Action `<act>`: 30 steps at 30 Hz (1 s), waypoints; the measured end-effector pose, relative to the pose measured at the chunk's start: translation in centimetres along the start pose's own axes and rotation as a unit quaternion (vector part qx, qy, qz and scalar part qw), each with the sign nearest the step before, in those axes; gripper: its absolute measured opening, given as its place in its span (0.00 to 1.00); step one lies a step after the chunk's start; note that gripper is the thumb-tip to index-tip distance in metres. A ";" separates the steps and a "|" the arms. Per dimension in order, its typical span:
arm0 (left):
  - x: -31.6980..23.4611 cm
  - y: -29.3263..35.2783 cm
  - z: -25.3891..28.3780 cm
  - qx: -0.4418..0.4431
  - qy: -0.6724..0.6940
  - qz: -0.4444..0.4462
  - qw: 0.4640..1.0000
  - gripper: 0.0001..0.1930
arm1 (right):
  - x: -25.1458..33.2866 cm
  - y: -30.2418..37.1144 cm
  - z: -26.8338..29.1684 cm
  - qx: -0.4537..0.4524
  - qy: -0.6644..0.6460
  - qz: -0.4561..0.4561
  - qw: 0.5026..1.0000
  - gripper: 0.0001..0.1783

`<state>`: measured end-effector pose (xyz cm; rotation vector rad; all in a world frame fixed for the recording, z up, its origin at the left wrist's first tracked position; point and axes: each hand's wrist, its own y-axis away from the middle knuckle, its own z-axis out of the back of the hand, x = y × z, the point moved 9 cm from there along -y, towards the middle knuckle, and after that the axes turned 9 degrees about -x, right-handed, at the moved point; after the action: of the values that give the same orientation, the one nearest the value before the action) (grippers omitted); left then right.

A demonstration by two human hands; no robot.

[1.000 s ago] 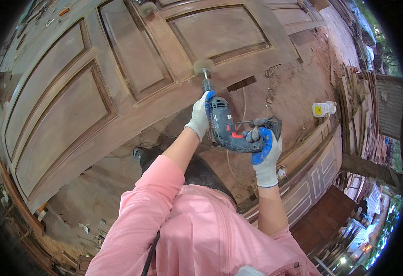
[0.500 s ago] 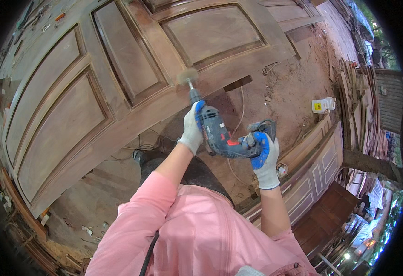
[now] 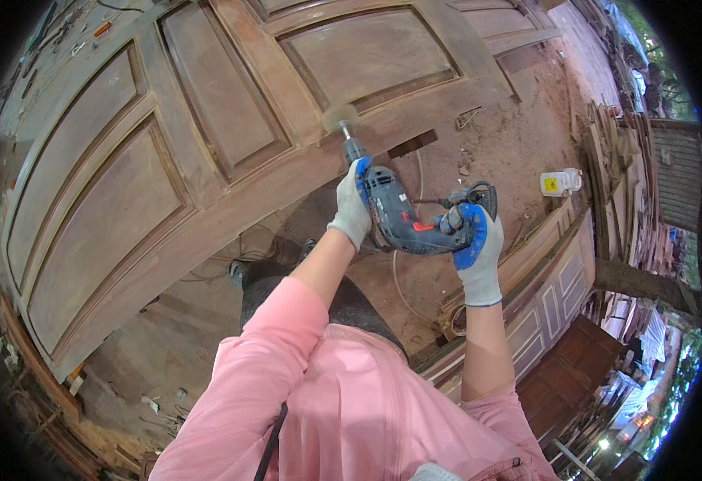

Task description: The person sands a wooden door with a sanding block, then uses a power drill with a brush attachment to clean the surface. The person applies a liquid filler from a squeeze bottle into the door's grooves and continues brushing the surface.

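Note:
A dark power drill [image 3: 395,210] with a red trigger is held in both my gloved hands. My left hand [image 3: 353,204], in a white and blue glove, wraps round its front body behind the chuck. Round the rear handle, near the cord, my right hand [image 3: 476,248] is closed. A pale round sanding head [image 3: 340,118], blurred as if spinning, is fitted in the chuck. It lies at the lower rail of a large brown panelled wooden door [image 3: 231,178], below the upper right panel. Whether it presses on the wood I cannot tell.
A power cord [image 3: 399,284] trails over the dusty ground beneath the drill. To the right stand a white jug [image 3: 560,183] with a yellow label and stacked planks [image 3: 612,184]. Another panelled door [image 3: 543,321] leans at lower right, beside a dark brown one [image 3: 573,370].
Both hands have moved the drill to the right and slightly away from me. The sanding head has shifted right along the door's edge. My grip is unchanged.

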<state>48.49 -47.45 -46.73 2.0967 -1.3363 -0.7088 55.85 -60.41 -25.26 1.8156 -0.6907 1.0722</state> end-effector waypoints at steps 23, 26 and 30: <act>-4.0 3.1 2.8 0.003 -0.011 0.001 1.000 0.18 | -3.2 2.8 -2.4 -0.034 -0.016 -0.024 0.999 0.11; -3.6 2.8 2.4 0.003 -0.029 0.002 1.000 0.18 | -3.6 2.8 -1.3 -0.034 -0.043 -0.012 0.998 0.11; -4.7 5.8 5.6 -0.034 0.000 -0.003 0.999 0.16 | -5.5 4.1 -2.3 -0.010 -0.012 -0.047 0.999 0.10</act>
<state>39.23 -46.10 -46.08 2.0483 -1.2890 -0.7451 49.11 -60.11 -27.92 1.8279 -0.6225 0.9796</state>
